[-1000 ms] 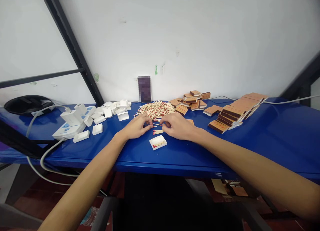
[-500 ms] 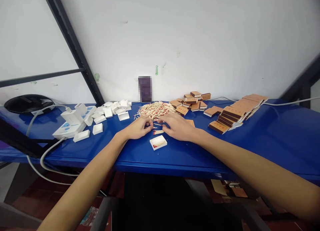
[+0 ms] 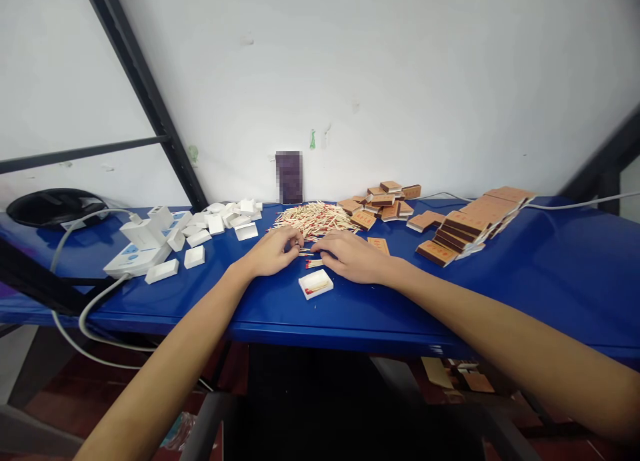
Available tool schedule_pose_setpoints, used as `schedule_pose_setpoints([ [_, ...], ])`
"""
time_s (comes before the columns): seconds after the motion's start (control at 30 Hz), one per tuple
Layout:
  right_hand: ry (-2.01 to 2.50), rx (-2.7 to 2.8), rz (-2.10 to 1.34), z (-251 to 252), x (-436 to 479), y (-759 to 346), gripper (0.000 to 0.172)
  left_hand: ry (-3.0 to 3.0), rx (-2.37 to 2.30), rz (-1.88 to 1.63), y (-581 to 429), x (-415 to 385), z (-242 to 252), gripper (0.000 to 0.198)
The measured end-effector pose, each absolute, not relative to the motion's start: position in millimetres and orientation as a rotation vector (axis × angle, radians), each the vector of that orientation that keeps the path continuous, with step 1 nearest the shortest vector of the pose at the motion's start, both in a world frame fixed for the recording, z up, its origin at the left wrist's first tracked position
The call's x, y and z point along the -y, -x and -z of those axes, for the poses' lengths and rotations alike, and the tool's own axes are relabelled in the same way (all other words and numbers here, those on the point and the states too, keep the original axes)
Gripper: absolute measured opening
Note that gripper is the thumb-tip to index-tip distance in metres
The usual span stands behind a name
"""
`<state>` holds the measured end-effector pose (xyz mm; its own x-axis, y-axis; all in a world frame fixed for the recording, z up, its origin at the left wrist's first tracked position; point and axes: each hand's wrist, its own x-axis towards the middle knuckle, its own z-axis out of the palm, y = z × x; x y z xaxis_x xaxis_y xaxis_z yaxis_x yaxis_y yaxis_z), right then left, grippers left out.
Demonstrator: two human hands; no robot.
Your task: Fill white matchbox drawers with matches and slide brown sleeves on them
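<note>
Wooden matches with red heads lie in a large heap (image 3: pixel 316 216) at the back of the blue table. My left hand (image 3: pixel 276 250) is at the near left edge of the heap, thumb and forefinger closed on a few matches (image 3: pixel 305 252). From the right, my right hand (image 3: pixel 350 254) has its curled fingertips on the other end of these matches. Just in front of the fingers lies a small row of matches (image 3: pixel 314 264), partly beside the right thumb. Nearer to me, an open white matchbox tray (image 3: pixel 328 286) holds several matches. The undersides of my fingers are partly hidden.
White inner trays (image 3: pixel 215 222) pile up at the left, beside a white power strip (image 3: pixel 135 258) with cables. Brown matchboxes are heaped (image 3: pixel 385 204) at the back right and stacked in rows (image 3: pixel 465 224) farther right. One matchbox cover (image 3: pixel 379 245) lies behind my right hand.
My right fingertips have come down and towards the left hand, onto the matches between the hands. My left hand has shifted slightly left. The tray with matches has stayed in place.
</note>
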<state>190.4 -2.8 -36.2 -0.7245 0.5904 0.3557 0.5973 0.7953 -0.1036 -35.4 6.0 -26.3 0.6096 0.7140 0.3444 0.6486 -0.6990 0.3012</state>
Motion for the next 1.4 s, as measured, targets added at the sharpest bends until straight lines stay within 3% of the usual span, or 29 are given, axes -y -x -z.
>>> schedule_pose_setpoints([
  [0.17,0.894,2.631,0.100,36.2,3.5,-190.8,0.029,-2.763,-1.099,-0.621,33.5,-0.7,22.6,0.006],
  [0.77,1.004,2.642,0.148,34.6,0.3,-196.3,0.030,-2.739,-1.171,-0.583,32.6,1.3,21.4,0.012],
  [1.17,1.073,2.632,0.097,35.5,-5.0,-199.4,0.023,-2.603,-1.124,-0.452,33.3,5.7,21.6,0.003],
  [1.4,0.941,2.627,0.058,39.7,-8.4,-196.4,0.022,-2.606,-1.105,-0.414,35.7,7.1,16.3,0.012],
])
